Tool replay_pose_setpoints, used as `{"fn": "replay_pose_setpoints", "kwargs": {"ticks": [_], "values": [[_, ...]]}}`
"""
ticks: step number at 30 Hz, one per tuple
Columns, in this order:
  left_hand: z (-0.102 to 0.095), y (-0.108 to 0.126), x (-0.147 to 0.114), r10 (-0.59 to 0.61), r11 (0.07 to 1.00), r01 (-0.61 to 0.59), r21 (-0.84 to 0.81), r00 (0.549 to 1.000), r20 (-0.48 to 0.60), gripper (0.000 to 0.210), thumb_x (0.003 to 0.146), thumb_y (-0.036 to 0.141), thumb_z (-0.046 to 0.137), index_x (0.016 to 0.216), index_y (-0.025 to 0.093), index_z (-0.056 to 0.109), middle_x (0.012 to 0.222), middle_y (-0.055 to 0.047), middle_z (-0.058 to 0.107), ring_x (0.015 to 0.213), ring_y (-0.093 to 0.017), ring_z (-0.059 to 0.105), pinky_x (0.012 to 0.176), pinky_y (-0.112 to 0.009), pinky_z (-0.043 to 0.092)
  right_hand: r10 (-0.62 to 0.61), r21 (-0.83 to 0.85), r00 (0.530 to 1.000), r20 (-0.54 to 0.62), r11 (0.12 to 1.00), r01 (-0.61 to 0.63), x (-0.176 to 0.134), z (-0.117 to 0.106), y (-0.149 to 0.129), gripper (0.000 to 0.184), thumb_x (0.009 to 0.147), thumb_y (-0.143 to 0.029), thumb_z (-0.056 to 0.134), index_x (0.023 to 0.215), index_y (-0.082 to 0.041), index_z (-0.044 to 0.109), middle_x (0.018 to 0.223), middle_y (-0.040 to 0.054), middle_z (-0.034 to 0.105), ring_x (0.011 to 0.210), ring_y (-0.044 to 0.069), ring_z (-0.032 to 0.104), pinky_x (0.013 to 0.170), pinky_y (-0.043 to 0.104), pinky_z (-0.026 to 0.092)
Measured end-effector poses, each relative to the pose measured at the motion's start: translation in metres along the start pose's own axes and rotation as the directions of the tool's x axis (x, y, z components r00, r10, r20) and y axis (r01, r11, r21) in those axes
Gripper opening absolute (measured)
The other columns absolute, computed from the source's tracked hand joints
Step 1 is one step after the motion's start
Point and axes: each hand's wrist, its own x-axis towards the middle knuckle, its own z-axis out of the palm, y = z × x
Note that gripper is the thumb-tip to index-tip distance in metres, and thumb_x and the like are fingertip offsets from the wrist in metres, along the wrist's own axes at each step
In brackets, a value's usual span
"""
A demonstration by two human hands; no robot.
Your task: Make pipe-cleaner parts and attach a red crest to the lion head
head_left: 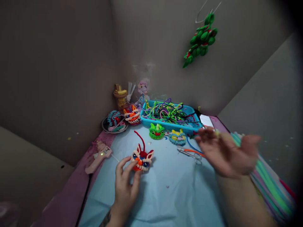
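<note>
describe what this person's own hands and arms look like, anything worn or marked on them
Both are bare, with no gloves or sleeves in view. Near the left hand, a dark marking, perhaps a tattoo, shows at the frame's bottom edge. The right hand is blurred, hiding finer detail.

- The left grip point(125, 189) is a bare hand with slim fingers point(119, 170).
- A dark tattoo point(106, 219) marks the left arm point(116, 217), but its drawing is too small to make out.
- The right grip point(228, 154) is a bare hand, all blurry.
- The right forearm point(243, 198) is bare and blurry too.
</note>
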Motion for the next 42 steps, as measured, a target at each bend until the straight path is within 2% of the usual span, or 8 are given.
{"fn": "replay_pose_setpoints", "kwargs": {"ticks": [2,5,8,10,12,21,32,42], "values": [[-0.001,-0.005,0.001,-0.096,0.995,0.095,-0.024,0.994,-0.049,0.024,0.084,0.019,0.054,0.108,0.021,0.052,0.113,-0.010,0.051,0.107,-0.022,0.052,0.089,-0.040,0.047,-0.130,0.021,0.959,-0.252,0.990,0.139,0.004,-0.023,-0.007,0.057,0.087,-0.060,0.026,0.058,-0.027,0.063,0.107,0.0111,0.066,0.102,0.026,0.059,0.076,0.044,0.044],[-0.002,-0.014,0.003,-0.168,0.986,0.168,-0.022,0.986,0.006,0.041,0.082,0.027,0.057,0.120,0.018,0.044,0.119,-0.014,0.052,0.113,-0.026,0.051,0.091,-0.046,0.046,-0.126,-0.177,0.894,-0.430,0.983,0.053,-0.007,-0.038,0.010,0.030,0.082,-0.048,0.046,0.076,-0.026,0.066,0.102,0.0107,0.066,0.091,0.024,0.062,0.070,0.040,0.047],[-0.003,-0.023,0.006,-0.153,0.988,0.154,0.014,0.964,0.219,0.075,0.075,0.029,0.064,0.138,0.019,0.024,0.133,-0.018,0.045,0.123,-0.033,0.044,0.097,-0.052,0.042,0.062,-0.577,0.985,-0.161,0.804,-0.145,-0.037,-0.027,0.039,0.028,0.069,-0.039,0.068,0.092,-0.024,0.067,0.102,0.0103,0.066,0.092,0.027,0.061,0.072,0.039,0.049],[-0.002,-0.026,0.009,-0.142,0.989,0.148,0.006,0.935,0.325,0.087,0.074,0.025,0.065,0.143,0.022,0.013,0.139,-0.019,0.040,0.128,-0.034,0.039,0.100,-0.052,0.038,0.268,-0.732,0.955,0.123,0.674,-0.095,-0.058,-0.014,0.053,0.023,0.068,-0.031,0.070,0.090,-0.024,0.069,0.110,0.0105,0.064,0.104,0.029,0.057,0.081,0.039,0.048],[0.000,-0.029,0.011,-0.144,0.985,0.168,-0.030,0.912,0.385,0.093,0.074,0.021,0.064,0.145,0.022,0.004,0.142,-0.020,0.036,0.130,-0.033,0.037,0.102,-0.051,0.037,0.315,-0.784,0.925,0.211,0.620,-0.033,-0.071,-0.004,0.059,0.020,0.071,-0.027,0.066,0.091,-0.025,0.069,0.110,0.0097,0.063,0.107,0.028,0.056,0.084,0.038,0.047],[0.008,-0.018,0.004,-0.108,0.994,0.095,0.054,0.930,0.350,0.094,0.075,0.023,0.064,0.145,0.019,0.001,0.135,-0.021,0.043,0.123,-0.030,0.046,0.097,-0.048,0.042,0.199,-0.838,0.964,0.176,0.544,0.041,-0.033,0.029,0.093,0.025,0.071,-0.023,0.060,0.095,-0.023,0.063,0.102,0.0061,0.066,0.097,0.024,0.058,0.081,0.039,0.045],[0.019,0.009,-0.004,-0.070,0.885,-0.036,0.464,0.975,0.210,0.105,0.066,0.042,0.073,0.144,0.010,0.011,0.125,-0.024,0.048,0.109,-0.035,0.051,0.090,-0.051,0.041,0.183,-0.695,0.971,0.155,0.719,-0.024,-0.022,0.022,0.111,0.019,0.075,-0.022,0.056,0.093,-0.020,0.057,0.095,0.0057,0.065,0.089,0.019,0.060,0.075,0.032,0.046],[0.000,-0.006,-0.012,-0.107,0.980,0.092,0.178,0.992,0.073,0.059,0.081,0.035,0.058,0.131,0.014,0.034,0.113,-0.016,0.052,0.091,-0.023,0.057,0.080,-0.043,0.049,0.163,-0.756,0.970,0.183,0.653,0.032,-0.030,-0.006,0.088,0.027,0.086,-0.037,0.046,0.072,-0.020,0.062,0.077,0.0044,0.060,0.076,0.020,0.056,0.069,0.031,0.044]]}}
